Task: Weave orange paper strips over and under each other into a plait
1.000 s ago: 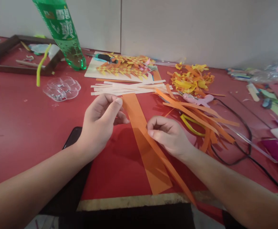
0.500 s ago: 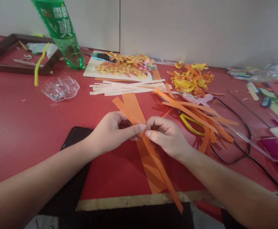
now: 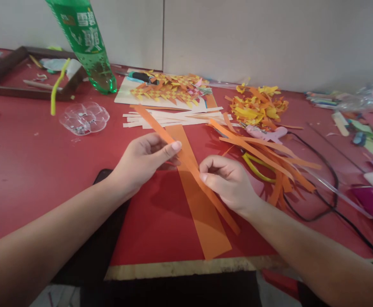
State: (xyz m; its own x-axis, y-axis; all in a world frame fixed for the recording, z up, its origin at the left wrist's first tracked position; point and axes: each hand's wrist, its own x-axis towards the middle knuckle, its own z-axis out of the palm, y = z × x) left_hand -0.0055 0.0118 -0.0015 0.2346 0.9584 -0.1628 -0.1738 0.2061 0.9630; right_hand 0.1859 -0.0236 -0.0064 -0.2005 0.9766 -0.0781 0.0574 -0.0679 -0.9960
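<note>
A narrow orange paper strip point(image 3: 156, 124) slants from upper left to lower right between my hands. My left hand point(image 3: 148, 157) pinches it between thumb and fingers in its upper half. Closer to me, my right hand point(image 3: 226, 181) grips the same strip near its middle with thumb and curled fingertips. Under it, a wider orange paper band point(image 3: 202, 226) lies flat on the red table and reaches to the front edge. Pale paper strips point(image 3: 173, 118) lie in a loose stack just beyond my hands.
Loose orange strips point(image 3: 276, 153) cover yellow-handled scissors point(image 3: 258, 168) at right, with a pink glue gun point(image 3: 266, 133) and its cord behind. Farther back are yellow-orange scraps point(image 3: 258, 106) and woven paper pieces point(image 3: 170, 89). At left stand a green bottle point(image 3: 92, 47), a clear dish point(image 3: 84, 118) and a black phone-like slab point(image 3: 103, 175).
My left hand came down to the strip by my right hand, took hold, then moved up and left. The strip slid along with it, its near end drawing back from the table edge.
</note>
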